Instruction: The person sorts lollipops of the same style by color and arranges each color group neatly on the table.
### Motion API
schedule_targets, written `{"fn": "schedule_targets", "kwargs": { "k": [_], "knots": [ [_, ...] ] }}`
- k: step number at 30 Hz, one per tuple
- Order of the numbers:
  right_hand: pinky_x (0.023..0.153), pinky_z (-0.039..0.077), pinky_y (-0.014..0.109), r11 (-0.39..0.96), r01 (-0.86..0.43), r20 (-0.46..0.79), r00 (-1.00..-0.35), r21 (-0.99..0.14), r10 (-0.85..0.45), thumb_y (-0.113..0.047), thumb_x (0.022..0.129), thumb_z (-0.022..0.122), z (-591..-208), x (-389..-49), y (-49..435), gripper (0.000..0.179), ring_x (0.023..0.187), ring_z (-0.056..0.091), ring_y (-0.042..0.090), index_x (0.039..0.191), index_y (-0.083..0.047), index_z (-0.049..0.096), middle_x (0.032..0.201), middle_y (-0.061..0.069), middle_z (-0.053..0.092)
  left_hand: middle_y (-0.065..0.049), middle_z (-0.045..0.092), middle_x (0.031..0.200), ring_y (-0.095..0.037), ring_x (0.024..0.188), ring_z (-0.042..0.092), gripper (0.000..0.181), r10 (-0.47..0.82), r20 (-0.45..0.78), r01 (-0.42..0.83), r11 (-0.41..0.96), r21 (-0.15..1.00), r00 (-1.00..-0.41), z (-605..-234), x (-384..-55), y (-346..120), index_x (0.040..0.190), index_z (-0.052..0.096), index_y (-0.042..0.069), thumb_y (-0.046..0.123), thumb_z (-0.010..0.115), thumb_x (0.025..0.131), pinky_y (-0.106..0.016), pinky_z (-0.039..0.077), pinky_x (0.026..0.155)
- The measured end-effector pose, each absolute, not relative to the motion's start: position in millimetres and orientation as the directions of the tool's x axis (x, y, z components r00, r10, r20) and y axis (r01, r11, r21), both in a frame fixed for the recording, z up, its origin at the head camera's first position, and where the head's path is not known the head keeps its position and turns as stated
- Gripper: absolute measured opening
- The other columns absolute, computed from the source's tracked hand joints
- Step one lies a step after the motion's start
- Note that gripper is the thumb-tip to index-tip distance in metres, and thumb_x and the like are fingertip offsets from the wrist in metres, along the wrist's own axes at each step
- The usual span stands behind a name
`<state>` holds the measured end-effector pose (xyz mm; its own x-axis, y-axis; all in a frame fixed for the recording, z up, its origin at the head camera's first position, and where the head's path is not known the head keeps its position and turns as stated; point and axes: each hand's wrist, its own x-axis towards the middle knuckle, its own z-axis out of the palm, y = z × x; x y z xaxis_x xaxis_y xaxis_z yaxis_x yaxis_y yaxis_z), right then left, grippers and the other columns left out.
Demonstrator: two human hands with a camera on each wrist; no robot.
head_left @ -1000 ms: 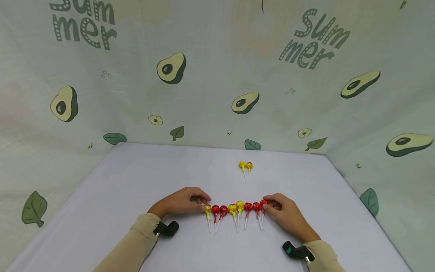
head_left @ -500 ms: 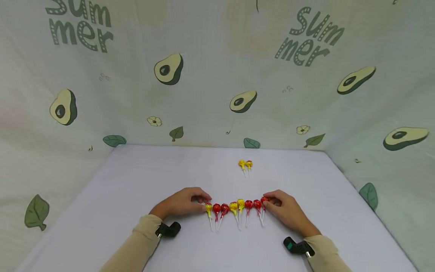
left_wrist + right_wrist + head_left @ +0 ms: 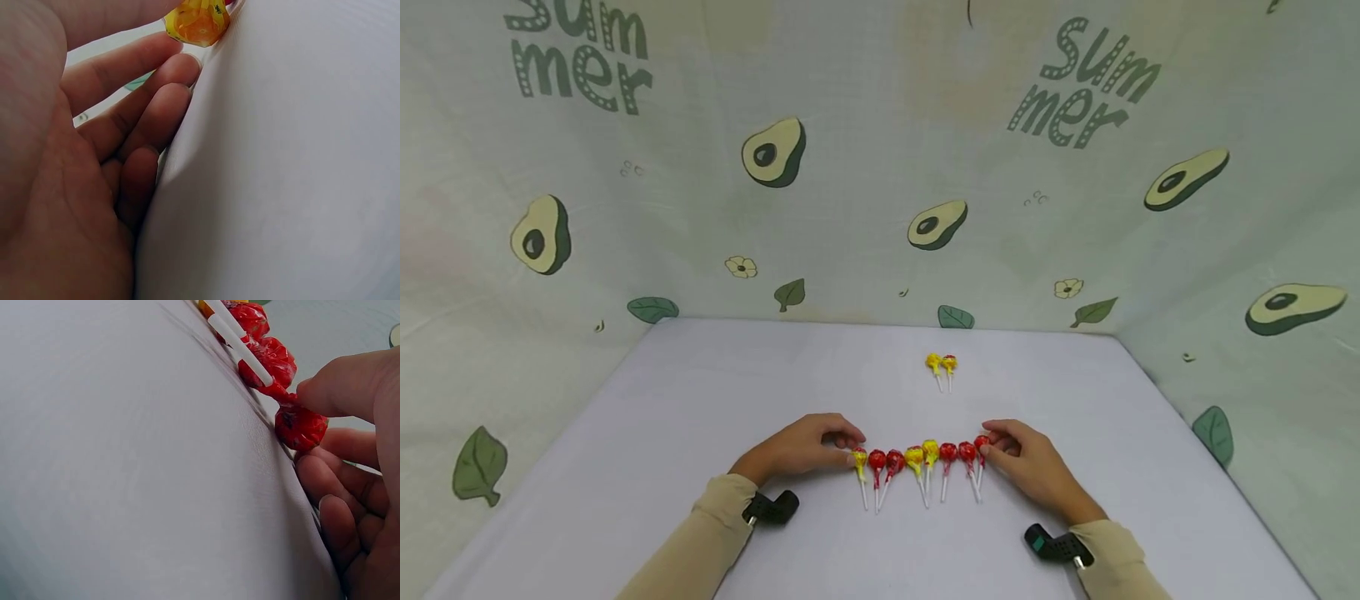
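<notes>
Several lollipops in red and yellow wrappers lie side by side in a row, sticks toward me. At the row's left end, my left hand [image 3: 801, 446] holds the head of a yellow lollipop [image 3: 860, 457] between thumb and index finger; the left wrist view shows its wrapped head [image 3: 203, 28] beside the fingertips, partly behind the thumb. My right hand [image 3: 1026, 462] pinches the red lollipop [image 3: 300, 428] at the right end, thumb on its twisted wrapper neck. Between them sit red lollipops [image 3: 877, 460] and yellow lollipops [image 3: 914, 457], heads close together.
Two more yellow lollipops, a left one [image 3: 933, 362] and a right one [image 3: 950, 364], lie farther back on the white table [image 3: 737, 367]. A cloth [image 3: 850, 167] printed with avocados and leaves hangs behind and at both sides. Each wrist wears a black camera [image 3: 772, 507].
Both hands stay at the two ends of the row, and the lollipops keep their places. Only the head view has shifted slightly.
</notes>
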<state>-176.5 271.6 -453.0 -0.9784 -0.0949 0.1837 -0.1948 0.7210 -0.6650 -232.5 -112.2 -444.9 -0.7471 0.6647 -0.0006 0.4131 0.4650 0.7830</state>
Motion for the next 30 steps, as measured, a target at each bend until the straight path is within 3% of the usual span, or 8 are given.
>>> {"fn": "schedule_targets", "kwargs": {
  "k": [15,30],
  "knots": [
    [0.072,0.048,0.026,0.738,-0.267,0.218,-0.962,-0.619,-0.165,-0.015,0.092,0.073,-454.8,-177.2,276.4,0.025,0.082,0.056,0.008,0.117,-0.013,0.072,0.098,-0.01,0.063,0.018,0.064,0.103,-0.01,0.098,0.057,0.029,0.662,0.011,0.419,0.46,0.783,-0.749,-449.5,-230.6,-111.6,0.116,0.072,0.024,0.035,0.076,0.09,-0.029,0.046,0.087],
    [0.071,0.048,0.026,0.727,-0.225,0.211,-0.971,-0.649,-0.112,-0.019,0.092,0.075,-457.8,-176.4,273.4,0.023,0.079,0.057,0.01,0.114,-0.015,0.07,0.091,-0.009,0.063,0.018,0.064,0.103,-0.009,0.098,0.057,0.027,0.662,0.012,0.433,0.477,0.765,-0.75,-448.7,-234.3,-112.4,0.115,0.072,0.026,0.034,0.075,0.089,-0.031,0.047,0.088]
  ]
}}
